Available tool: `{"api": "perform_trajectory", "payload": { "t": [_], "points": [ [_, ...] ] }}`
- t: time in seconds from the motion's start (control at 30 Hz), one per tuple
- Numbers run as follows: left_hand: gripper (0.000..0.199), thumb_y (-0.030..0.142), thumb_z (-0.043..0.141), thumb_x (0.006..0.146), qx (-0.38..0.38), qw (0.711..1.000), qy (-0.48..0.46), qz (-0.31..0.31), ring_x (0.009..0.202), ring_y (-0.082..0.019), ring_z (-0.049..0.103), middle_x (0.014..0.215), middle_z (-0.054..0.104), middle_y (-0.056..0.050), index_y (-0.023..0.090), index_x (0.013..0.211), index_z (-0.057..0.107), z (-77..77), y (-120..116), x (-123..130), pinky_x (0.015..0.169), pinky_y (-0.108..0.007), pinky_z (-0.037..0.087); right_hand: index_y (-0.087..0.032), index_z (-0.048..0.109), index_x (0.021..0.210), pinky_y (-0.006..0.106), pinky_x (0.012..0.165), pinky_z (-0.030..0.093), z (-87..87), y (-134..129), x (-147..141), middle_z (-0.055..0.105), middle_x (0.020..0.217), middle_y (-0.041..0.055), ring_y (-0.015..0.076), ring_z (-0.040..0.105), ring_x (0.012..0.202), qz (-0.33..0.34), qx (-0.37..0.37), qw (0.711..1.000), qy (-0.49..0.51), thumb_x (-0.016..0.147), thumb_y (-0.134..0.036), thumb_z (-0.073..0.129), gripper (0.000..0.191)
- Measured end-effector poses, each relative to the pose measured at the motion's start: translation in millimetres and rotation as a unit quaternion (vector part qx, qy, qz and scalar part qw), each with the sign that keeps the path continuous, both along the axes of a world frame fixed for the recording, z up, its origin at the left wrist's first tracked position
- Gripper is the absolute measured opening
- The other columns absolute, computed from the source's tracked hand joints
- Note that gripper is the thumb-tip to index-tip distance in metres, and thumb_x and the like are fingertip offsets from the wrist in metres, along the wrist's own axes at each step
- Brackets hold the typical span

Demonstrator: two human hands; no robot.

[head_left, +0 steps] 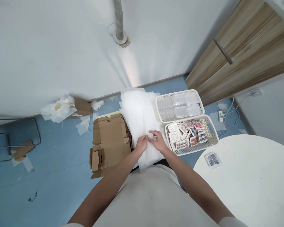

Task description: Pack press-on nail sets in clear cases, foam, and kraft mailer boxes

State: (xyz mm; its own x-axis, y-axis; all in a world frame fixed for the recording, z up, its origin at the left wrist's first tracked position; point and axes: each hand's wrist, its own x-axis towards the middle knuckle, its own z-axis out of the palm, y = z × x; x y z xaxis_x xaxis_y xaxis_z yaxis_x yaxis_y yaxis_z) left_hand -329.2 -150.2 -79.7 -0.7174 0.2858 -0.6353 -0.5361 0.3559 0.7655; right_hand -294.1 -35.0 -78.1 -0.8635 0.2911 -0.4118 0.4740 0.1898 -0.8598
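Note:
A stack of thin white translucent packing sheets lies in front of me, and both hands are over its near part. My left hand is closed, its fingertips pressed together in a pinch; whatever is between them is too small to make out. Close beside it, my right hand has its index finger stretched out and apart from the thumb. The right thumb tip is at the left fingertips. Flattened brown cardboard boxes lie to the left of the stack.
Right of the stack, one white basket holds clear plastic cases; another basket holds printed cards with press-on nails. A small clear case sits on the round white table. Paper scraps litter the floor by the wall.

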Motion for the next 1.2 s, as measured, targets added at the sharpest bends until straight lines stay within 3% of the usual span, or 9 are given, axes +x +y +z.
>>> {"api": "perform_trajectory", "payload": {
  "t": [0.2,0.43,0.5,0.6,0.73,0.83,0.93,1.03,1.2],
  "points": [
    [0.032,0.046,0.044,0.077,0.048,0.998,-0.007,-0.042,0.065,-0.013,0.05,0.068,0.054,-0.001,0.016,0.072,0.056,12.4,-11,11,0.059,-0.025,0.04,-0.02,0.06,0.097,0.032,0.08,0.044,14.2,-8,3,0.057,0.102,0.0046,0.0136,0.055,0.076,-0.018,0.03,0.999,0.015,0.068,-0.022,0.052,0.031],
    [0.042,0.049,0.042,0.078,0.085,0.991,-0.017,-0.098,0.079,-0.016,0.057,0.098,0.059,-0.009,0.014,0.097,0.057,28.6,-27,29,0.068,-0.027,0.042,-0.018,0.055,0.101,0.031,0.072,0.048,26.8,-19,21,0.058,0.1,0.0035,0.014,0.057,0.075,-0.107,0.039,0.993,0.013,0.064,-0.015,0.045,0.039],
    [0.046,0.047,0.044,0.078,0.08,0.991,-0.023,-0.103,0.089,-0.017,0.057,0.116,0.052,-0.011,0.017,0.113,0.049,34.4,-35,34,0.073,-0.027,0.042,-0.017,0.057,0.099,0.032,0.078,0.047,31.4,-17,26,0.061,0.095,0.0032,0.0148,0.058,0.08,-0.076,0.108,0.991,0.021,0.064,-0.009,0.038,0.04],
    [0.057,0.048,0.047,0.077,0.053,0.993,0.001,-0.104,0.104,-0.021,0.052,0.128,0.043,-0.013,0.018,0.125,0.038,38.3,-48,40,0.082,-0.028,0.04,-0.014,0.055,0.106,0.034,0.093,0.038,38.0,-13,33,0.058,0.109,0.0075,0.0174,0.053,0.102,0.017,0.244,0.97,0.018,0.062,-0.001,0.034,0.05],
    [0.057,0.045,0.046,0.079,0.029,0.99,0.063,-0.122,0.112,-0.022,0.046,0.13,0.041,-0.015,0.013,0.126,0.038,33.1,-56,48,0.09,-0.03,0.036,-0.009,0.051,0.115,0.031,0.1,0.031,48.0,-13,46,0.047,0.125,0.0118,0.0191,0.039,0.119,0.075,0.29,0.954,0.011,0.062,0.001,0.04,0.055],
    [0.053,0.041,0.045,0.08,0.018,0.983,0.117,-0.138,0.111,-0.022,0.047,0.131,0.039,-0.015,0.013,0.125,0.038,27.6,-53,59,0.093,-0.031,0.035,-0.011,0.047,0.119,0.03,0.097,0.032,62.9,-18,63,0.044,0.128,0.0118,0.0191,0.038,0.12,0.128,0.359,0.924,0.023,0.072,-0.008,0.042,0.048],
    [0.051,0.039,0.046,0.08,0.0,0.971,0.18,-0.157,0.116,-0.022,0.042,0.131,0.038,-0.014,0.014,0.123,0.039,25.8,-44,75,0.097,-0.032,0.031,-0.017,0.052,0.113,0.032,0.087,0.038,83.8,-19,84,0.053,0.118,0.009,0.0198,0.05,0.106,0.138,0.45,0.882,0.007,0.082,-0.017,0.038,0.034],
    [0.052,0.039,0.046,0.079,-0.012,0.959,0.21,-0.189,0.125,-0.023,0.03,0.132,0.034,-0.014,0.014,0.124,0.036,26.7,-33,91,0.103,-0.033,0.023,-0.022,0.056,0.107,0.031,0.081,0.038,103.6,-11,107,0.06,0.105,0.0066,0.0189,0.056,0.093,0.128,0.514,0.848,-0.021,0.082,-0.01,0.034,0.036],
    [0.066,0.043,0.045,0.078,-0.05,0.961,0.154,-0.225,0.132,-0.024,0.01,0.142,0.012,-0.015,0.013,0.132,0.021,26.9,-10,111,0.106,-0.034,0.017,-0.022,0.054,0.111,0.028,0.075,0.041,122.2,12,154,0.059,0.107,0.0056,0.0183,0.056,0.092,0.08,0.541,0.837,-0.015,0.075,0.001,0.032,0.048]
  ]
}}
